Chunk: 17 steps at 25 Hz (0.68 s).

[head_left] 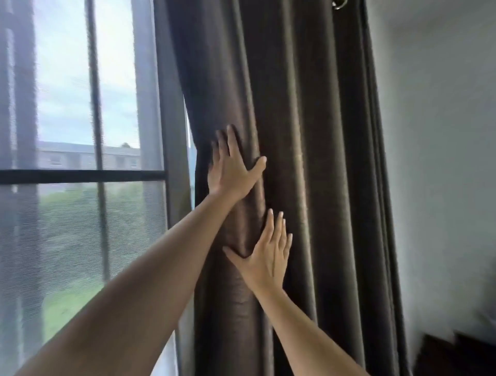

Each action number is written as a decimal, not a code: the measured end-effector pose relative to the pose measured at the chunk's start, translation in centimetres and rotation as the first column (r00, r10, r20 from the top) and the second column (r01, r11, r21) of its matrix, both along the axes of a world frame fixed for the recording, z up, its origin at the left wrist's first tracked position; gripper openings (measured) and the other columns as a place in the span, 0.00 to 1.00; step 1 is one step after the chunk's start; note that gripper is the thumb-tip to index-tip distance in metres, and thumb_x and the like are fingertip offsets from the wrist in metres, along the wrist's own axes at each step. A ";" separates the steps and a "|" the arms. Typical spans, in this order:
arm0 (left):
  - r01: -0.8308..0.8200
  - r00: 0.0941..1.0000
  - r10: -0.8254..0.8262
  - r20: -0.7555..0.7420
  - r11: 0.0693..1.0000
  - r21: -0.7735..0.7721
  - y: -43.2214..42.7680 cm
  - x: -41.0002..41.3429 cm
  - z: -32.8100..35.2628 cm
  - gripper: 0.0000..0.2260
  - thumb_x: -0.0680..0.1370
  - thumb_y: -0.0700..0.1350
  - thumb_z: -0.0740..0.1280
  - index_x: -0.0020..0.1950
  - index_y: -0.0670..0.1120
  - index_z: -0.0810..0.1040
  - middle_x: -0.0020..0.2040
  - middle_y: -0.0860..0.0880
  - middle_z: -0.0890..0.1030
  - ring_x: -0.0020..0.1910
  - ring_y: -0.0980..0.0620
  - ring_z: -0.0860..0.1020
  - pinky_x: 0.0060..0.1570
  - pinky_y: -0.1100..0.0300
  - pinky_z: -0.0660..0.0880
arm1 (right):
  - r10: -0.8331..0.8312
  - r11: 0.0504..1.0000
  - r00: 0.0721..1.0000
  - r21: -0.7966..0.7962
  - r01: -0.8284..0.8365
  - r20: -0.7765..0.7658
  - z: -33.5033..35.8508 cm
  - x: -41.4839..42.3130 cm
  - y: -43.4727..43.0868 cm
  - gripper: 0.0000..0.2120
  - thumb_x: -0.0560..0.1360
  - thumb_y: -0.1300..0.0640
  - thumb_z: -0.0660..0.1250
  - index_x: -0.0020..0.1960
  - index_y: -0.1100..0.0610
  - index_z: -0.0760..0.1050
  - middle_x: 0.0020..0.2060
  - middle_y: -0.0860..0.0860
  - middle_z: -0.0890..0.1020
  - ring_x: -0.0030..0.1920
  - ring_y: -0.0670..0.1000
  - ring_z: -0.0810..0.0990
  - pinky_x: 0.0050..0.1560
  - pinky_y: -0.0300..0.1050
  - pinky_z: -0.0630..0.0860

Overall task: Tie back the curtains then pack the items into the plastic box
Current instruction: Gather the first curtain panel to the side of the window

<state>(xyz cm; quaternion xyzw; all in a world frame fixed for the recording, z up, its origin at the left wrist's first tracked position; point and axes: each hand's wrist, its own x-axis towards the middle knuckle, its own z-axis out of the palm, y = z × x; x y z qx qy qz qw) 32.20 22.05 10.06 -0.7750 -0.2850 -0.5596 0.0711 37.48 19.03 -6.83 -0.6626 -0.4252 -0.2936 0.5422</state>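
A dark brown curtain (308, 134) hangs gathered in thick folds to the right of the window. My left hand (230, 166) lies flat on the curtain's left edge, fingers stretched upward and thumb spread to the right. My right hand (268, 252) is lower, palm pressed against a fold, fingers apart and pointing up. Neither hand grips the fabric. A metal eyelet (338, 3) shows at the curtain's top. No tie-back and no plastic box is in view.
A window (80, 107) with dark bars and a mesh screen fills the left side. A white wall (442, 161) stands to the right of the curtain. Dark furniture (456, 354) sits in the bottom right corner.
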 end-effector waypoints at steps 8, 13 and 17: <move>0.152 0.987 -0.148 -0.060 0.987 0.061 3.3 12.9 2.4 0.33 0.78 0.56 0.52 0.75 0.54 0.35 0.77 0.37 0.41 0.75 0.35 0.44 0.72 0.41 0.50 | -0.220 0.973 0.974 0.056 0.223 -0.057 2.6 11.9 2.3 0.62 0.59 0.31 0.71 0.76 0.55 0.39 0.77 0.60 0.47 0.77 0.56 0.44 0.73 0.51 0.38; 0.239 0.970 -0.234 -0.065 0.968 0.075 4.2 23.5 4.6 0.29 0.79 0.60 0.46 0.74 0.58 0.34 0.77 0.38 0.38 0.76 0.37 0.41 0.73 0.43 0.42 | -0.330 0.935 0.942 0.117 0.334 -0.059 4.3 22.6 3.3 0.64 0.56 0.32 0.73 0.77 0.57 0.41 0.76 0.62 0.51 0.77 0.59 0.49 0.73 0.53 0.42; 0.290 0.951 -0.288 -0.112 0.957 0.008 5.9 33.2 5.2 0.27 0.80 0.59 0.44 0.74 0.59 0.34 0.77 0.41 0.36 0.75 0.38 0.38 0.73 0.43 0.40 | -0.376 0.919 0.925 0.108 0.380 -0.058 4.8 32.8 4.5 0.64 0.56 0.31 0.72 0.77 0.57 0.41 0.76 0.61 0.51 0.77 0.58 0.49 0.73 0.53 0.43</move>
